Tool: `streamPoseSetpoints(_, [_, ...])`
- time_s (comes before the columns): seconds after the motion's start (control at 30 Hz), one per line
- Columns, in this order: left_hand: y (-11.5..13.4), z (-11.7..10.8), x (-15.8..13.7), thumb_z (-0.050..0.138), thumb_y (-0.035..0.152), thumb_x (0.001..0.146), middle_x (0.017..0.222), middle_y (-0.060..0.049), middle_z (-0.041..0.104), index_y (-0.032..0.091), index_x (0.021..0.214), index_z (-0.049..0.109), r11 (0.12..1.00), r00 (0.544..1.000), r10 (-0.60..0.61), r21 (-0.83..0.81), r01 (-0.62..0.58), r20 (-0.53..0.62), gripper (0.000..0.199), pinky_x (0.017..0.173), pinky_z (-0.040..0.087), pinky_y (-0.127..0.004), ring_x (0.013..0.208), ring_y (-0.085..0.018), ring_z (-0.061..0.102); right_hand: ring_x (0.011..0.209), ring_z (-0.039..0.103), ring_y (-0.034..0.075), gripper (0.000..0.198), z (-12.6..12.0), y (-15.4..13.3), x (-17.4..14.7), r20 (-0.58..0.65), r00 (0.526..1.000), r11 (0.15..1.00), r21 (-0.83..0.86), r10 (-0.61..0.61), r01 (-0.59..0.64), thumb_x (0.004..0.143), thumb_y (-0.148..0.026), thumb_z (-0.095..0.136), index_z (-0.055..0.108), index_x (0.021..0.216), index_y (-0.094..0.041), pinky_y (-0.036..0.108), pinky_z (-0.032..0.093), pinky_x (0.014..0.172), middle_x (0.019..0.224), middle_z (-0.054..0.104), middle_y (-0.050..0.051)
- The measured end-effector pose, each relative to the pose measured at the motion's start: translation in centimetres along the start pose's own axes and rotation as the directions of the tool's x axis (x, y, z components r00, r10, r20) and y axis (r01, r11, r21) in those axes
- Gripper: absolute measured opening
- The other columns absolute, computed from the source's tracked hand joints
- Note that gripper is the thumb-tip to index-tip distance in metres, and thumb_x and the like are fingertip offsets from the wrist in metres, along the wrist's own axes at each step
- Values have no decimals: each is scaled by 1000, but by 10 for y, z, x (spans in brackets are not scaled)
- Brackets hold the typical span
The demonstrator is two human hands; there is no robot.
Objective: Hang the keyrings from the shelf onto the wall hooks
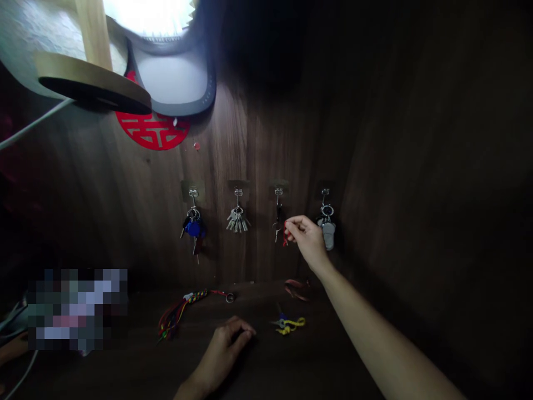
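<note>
My right hand [306,239] is raised to the wall, its thumb and fingers pinched on a thin red cord [285,241]. Just left of it, a small key [276,234] on a ring hangs below the third hook [278,192]. Behind the right hand, a grey fob [328,235] with a key ring hangs from the rightmost hook [325,192]. My left hand [225,347] rests on the dark surface, loosely bent, with a gap between thumb and forefinger and nothing visible in it. To its right lie keys with a yellow braided cord [296,323].
Two more hooks bear a bunch with a blue fob [193,226] and a fan of silver keys [237,221]. A multicoloured braided lanyard [185,308] and a brownish-red strap [296,290] lie below. A bright lamp [150,16] and a round wooden piece [94,83] overhang the upper left.
</note>
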State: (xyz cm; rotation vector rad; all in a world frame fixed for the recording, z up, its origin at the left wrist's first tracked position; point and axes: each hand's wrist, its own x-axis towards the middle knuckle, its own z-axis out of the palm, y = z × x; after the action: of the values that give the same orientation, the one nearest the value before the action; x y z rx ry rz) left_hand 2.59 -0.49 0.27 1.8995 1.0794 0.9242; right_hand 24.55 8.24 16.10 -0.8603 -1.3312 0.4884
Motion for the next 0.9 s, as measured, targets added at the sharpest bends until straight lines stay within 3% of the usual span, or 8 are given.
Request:
streamPoseSetpoints(0.2, [-2, 0, 0, 48, 43, 87, 87, -4, 66, 20, 81, 65, 1000, 1000, -7, 4, 7, 3, 29, 77, 42, -24, 84, -17, 60, 47, 51, 9, 21, 7, -11, 38, -50, 998, 998, -43, -42, 39, 68, -39, 62, 58, 72, -18, 20, 40, 44, 58, 58, -3])
streamPoseSetpoints(0.4, [-2, 0, 1, 48, 42, 87, 86, -4, 67, 20, 80, 66, 1000, 1000, -6, -2, 6, 2, 30, 77, 43, -24, 83, -17, 60, 44, 48, 8, 23, 14, -8, 54, -38, 997, 994, -91, -61, 57, 67, -41, 61, 57, 67, -18, 21, 39, 43, 54, 57, -3])
streamPoseSetpoints(0.67, [-2, -1, 1, 48, 40, 87, 87, -4, 67, 20, 80, 66, 1000, 1000, 4, 3, -4, 0, 29, 79, 43, -25, 85, -17, 60, 44, 49, 9, 25, 19, -4, 57, -23, 1000, 995, -101, -22, 19, 68, -43, 60, 57, 68, -18, 20, 37, 41, 51, 54, -4])
streamPoseSetpoints(0.9, [-3, -2, 0, 47, 41, 88, 88, -4, 67, 20, 82, 66, 1000, 1000, -1, -8, 1, 6, 29, 79, 43, -24, 85, -17, 60, 45, 50, 8, 26, 15, 5, 39, -19, 1000, 997, -82, -4, 3, 74, -44, 54, 56, 76, -18, 19, 34, 41, 57, 56, -4])
